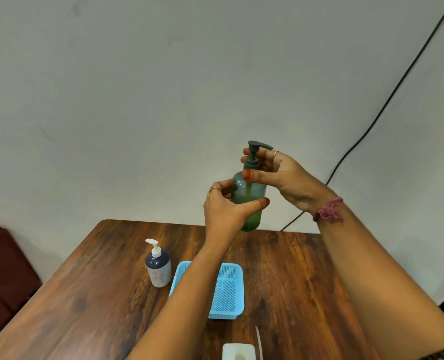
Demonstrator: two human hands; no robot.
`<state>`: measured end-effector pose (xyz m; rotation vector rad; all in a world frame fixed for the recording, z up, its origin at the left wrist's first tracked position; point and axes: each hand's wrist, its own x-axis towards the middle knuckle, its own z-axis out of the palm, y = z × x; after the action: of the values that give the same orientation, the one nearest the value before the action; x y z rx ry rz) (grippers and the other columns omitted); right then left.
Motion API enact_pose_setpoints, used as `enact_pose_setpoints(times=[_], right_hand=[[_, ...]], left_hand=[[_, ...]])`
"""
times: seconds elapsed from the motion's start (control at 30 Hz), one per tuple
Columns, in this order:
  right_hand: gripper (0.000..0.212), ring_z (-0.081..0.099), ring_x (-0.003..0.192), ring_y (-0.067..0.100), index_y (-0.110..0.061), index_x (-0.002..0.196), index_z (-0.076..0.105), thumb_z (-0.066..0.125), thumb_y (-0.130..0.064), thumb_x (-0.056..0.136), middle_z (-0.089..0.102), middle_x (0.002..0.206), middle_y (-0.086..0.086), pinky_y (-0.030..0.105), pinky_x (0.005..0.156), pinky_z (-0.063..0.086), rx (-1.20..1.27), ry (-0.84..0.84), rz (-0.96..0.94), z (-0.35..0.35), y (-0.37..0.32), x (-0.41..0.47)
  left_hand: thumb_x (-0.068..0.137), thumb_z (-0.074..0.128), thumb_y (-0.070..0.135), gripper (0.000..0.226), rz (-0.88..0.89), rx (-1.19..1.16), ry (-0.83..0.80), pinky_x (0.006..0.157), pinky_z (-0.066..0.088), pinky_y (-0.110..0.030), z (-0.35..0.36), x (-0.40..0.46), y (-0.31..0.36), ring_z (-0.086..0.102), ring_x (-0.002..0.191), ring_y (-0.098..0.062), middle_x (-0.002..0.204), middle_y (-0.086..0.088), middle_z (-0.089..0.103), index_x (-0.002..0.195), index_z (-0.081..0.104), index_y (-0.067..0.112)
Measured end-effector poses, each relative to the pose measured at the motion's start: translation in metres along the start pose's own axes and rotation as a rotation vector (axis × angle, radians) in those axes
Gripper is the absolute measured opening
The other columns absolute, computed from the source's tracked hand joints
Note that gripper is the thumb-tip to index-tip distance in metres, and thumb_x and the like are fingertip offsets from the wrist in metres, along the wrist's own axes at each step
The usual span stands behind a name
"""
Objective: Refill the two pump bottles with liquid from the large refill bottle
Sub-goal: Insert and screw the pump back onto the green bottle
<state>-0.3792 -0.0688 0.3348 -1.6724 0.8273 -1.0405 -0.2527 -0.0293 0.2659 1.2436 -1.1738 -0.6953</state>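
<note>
Green pump bottle (249,201): held upright in the air above the far edge of the table (99,294), in front of the wall; translucent, with a dark pump head at the top.
Left hand (226,207): my grip is wrapped round the bottle's body, thumb across the near side, fingers curled behind.
Right hand (280,175): my grip pinches the dark pump collar at the neck, thumb on the near side, fingers behind the stem, below the spout.
White-pump bottle (158,266): stands upright on the table, just left of the basket, apart from both hands; dark upper body, pale lower body with a small label.
Blue basket (228,289): perforated plastic, on the table under my left forearm, which partly hides it.
White container (239,352): at the near table edge, cut off by the frame; what it is I cannot tell.
Black cable (387,102): runs diagonally down the wall at right.
</note>
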Motion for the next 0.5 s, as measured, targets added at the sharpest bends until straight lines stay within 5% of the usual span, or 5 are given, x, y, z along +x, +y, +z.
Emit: enact_pose_setpoints(times=[0.1, 0.23, 0.4, 0.5], right_hand=[[0.042, 0.065, 0.106, 0.016, -0.005, 0.115, 0.062, 0.072, -0.008, 0.074, 0.069, 0.111, 0.007, 0.023, 0.085, 0.053, 0.074, -0.027, -0.022, -0.004, -0.001, -0.004], [0.065, 0.066, 0.094, 0.017, -0.009, 0.106, 0.062, 0.084, -0.031, 0.05, 0.068, 0.095, 0.002, 0.029, 0.083, 0.055, -0.03, 0.212, -0.033, 0.008, 0.009, 0.003], [0.04, 0.063, 0.11, 0.015, -0.006, 0.121, 0.059, 0.065, -0.009, 0.081, 0.067, 0.117, 0.008, 0.022, 0.087, 0.051, 0.091, -0.061, -0.01, -0.008, 0.004, -0.002], [0.029, 0.067, 0.103, 0.016, -0.007, 0.11, 0.066, 0.069, -0.005, 0.081, 0.071, 0.107, 0.008, 0.028, 0.09, 0.053, -0.013, 0.029, -0.035, -0.003, 0.006, -0.004]], left_hand=[[0.058, 0.09, 0.032, 0.075, -0.004, -0.006, -0.005, 0.077, 0.048, -0.013, -0.001, 0.0, -0.001, 0.056, 0.105, -0.011, 0.116, 0.008, 0.054, 0.119, 0.047, 0.024], [0.057, 0.091, 0.033, 0.076, 0.004, 0.002, 0.0, 0.073, 0.046, -0.01, 0.001, -0.001, -0.002, 0.054, 0.101, -0.007, 0.114, 0.009, 0.053, 0.119, 0.047, 0.024], [0.058, 0.09, 0.032, 0.077, -0.013, 0.01, -0.007, 0.083, 0.051, -0.019, 0.002, -0.002, -0.003, 0.055, 0.106, -0.012, 0.119, 0.005, 0.055, 0.122, 0.048, 0.021], [0.057, 0.091, 0.032, 0.078, -0.018, 0.014, 0.002, 0.079, 0.049, -0.016, 0.003, -0.001, -0.006, 0.055, 0.105, -0.011, 0.119, 0.005, 0.055, 0.122, 0.048, 0.02]])
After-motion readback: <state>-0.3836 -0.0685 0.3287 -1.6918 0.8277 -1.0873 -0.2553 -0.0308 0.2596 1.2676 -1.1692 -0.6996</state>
